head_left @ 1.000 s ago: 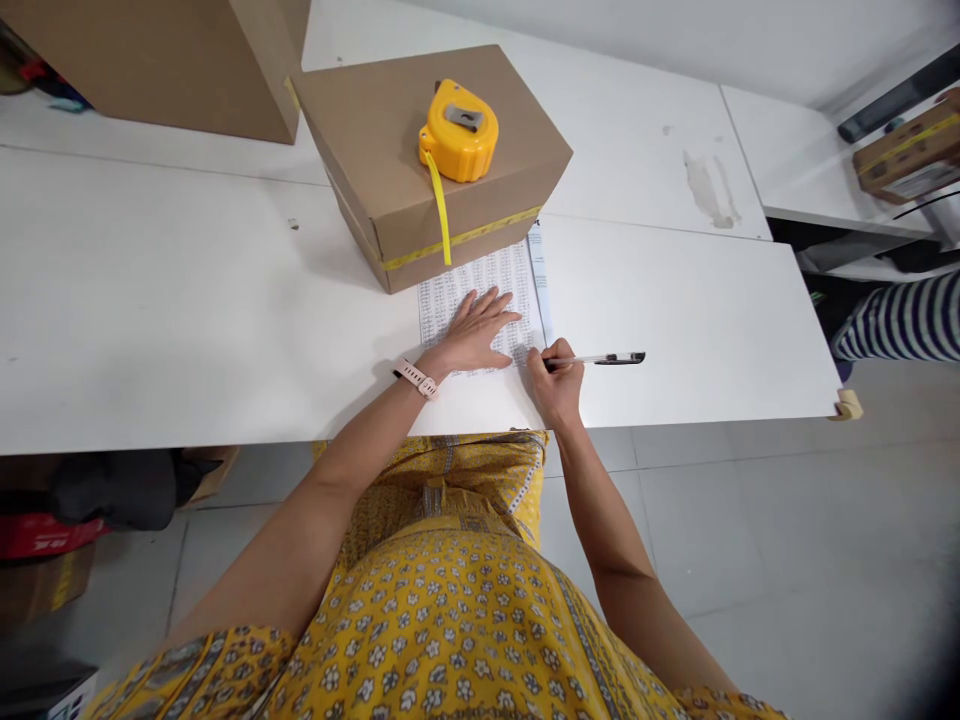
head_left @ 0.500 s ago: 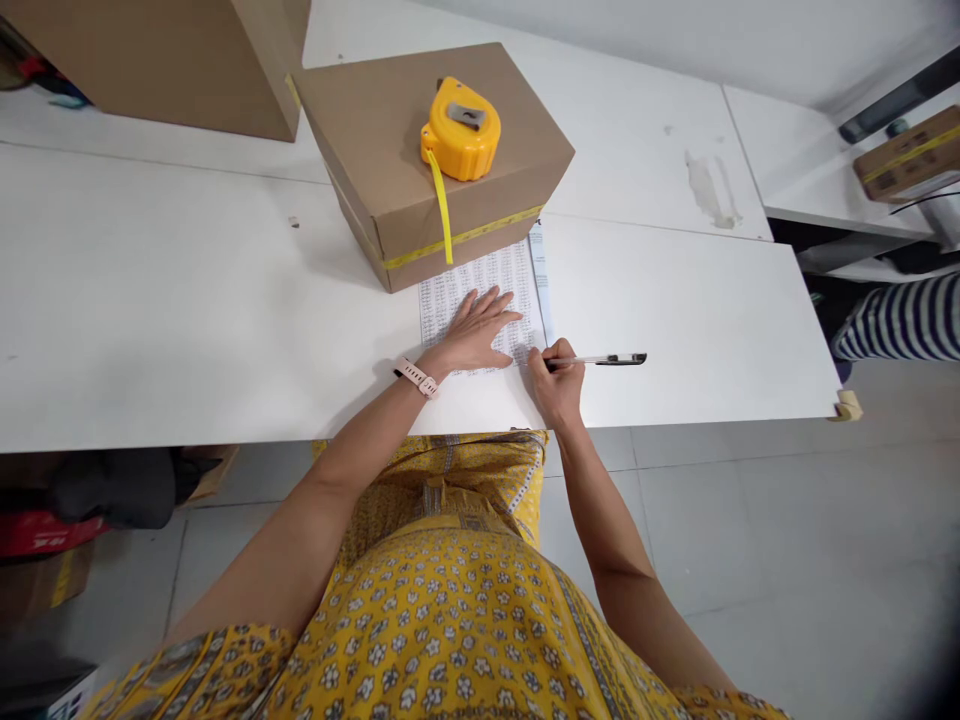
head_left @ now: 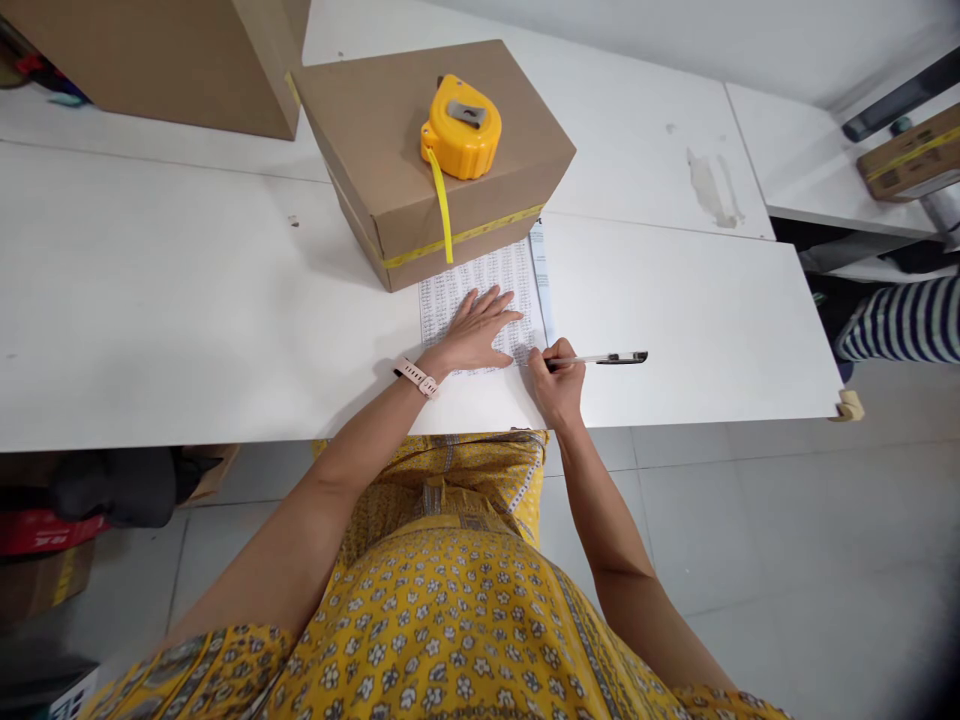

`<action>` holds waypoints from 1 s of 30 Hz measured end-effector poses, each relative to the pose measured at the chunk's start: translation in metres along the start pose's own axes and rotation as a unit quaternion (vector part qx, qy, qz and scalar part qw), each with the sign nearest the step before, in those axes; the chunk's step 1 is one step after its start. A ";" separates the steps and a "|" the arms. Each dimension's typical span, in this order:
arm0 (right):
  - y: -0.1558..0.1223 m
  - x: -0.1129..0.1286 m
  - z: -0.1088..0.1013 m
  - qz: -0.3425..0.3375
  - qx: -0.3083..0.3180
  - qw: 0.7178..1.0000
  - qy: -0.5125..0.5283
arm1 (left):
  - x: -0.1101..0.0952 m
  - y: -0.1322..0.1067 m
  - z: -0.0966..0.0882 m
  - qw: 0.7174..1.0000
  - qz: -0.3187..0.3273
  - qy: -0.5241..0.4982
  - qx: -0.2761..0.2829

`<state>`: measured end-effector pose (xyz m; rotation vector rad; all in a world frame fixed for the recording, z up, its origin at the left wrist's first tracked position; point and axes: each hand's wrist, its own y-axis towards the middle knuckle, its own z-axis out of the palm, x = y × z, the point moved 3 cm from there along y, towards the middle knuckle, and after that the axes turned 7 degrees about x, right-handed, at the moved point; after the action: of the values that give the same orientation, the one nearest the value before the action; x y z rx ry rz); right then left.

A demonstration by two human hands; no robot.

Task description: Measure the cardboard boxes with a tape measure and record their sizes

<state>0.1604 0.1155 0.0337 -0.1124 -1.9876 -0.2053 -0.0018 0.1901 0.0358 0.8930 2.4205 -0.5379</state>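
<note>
My left hand (head_left: 480,332) lies flat with fingers spread on a sheet of paper (head_left: 517,275) filled with columns of writing. A pen (head_left: 611,358) with a clear barrel and black end is gripped in my right hand (head_left: 559,382), which rests at the sheet's lower right edge. Its tip is hidden by the fingers. Beyond the hands, a taped cardboard box (head_left: 450,225) stands over the paper's far end. On top of that box sits a yellow tape measure (head_left: 463,130), its yellow strip hanging down the front side.
The white table (head_left: 187,300) runs across the view, its front edge against my body. A larger cardboard box (head_left: 187,65) stands at the back left. A small taped box (head_left: 911,155) lies on the right. A striped sleeve (head_left: 904,320) shows at the right edge.
</note>
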 end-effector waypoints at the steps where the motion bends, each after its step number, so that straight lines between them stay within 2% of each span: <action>1: 0.000 0.000 0.000 0.000 0.000 1.000 0.000 | -0.001 0.000 0.000 1.000 -0.002 0.001 0.001; 22: 0.000 -0.001 0.000 0.009 0.000 1.000 0.011 | -0.004 -0.002 -0.004 1.000 -0.010 0.001 0.012; 30: -0.001 -0.001 -0.002 0.006 -0.028 0.999 0.015 | -0.004 -0.002 -0.004 1.000 -0.012 0.005 0.017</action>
<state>0.1626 0.1137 0.0336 -0.1567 -1.9511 -0.2543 -0.0015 0.1888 0.0419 0.8848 2.4402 -0.5856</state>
